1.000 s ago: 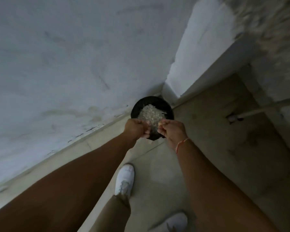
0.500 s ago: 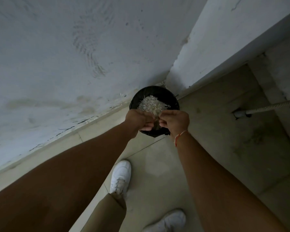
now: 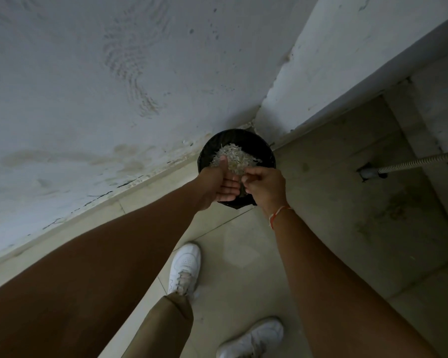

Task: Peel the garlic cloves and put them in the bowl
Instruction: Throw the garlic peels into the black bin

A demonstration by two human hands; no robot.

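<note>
Left hand [image 3: 224, 186] is lying palm-up, fingers flat, just over the black bin [image 3: 265, 153] of garlic skins [image 3: 234, 158]; right hand [image 3: 263, 183] is curling, contents unclear; no cloves or bowl visible; sweeping scraps off directly above bin is looking best.

I'm looking down into a bare corner of a home, likely a wash area: stained whitewashed walls [image 3: 114, 86], pale floor tiles [image 3: 321, 189], a ribbed metal hose [image 3: 422, 160] from a wall fitting, a black bin [image 3: 237, 140] in the corner
</note>
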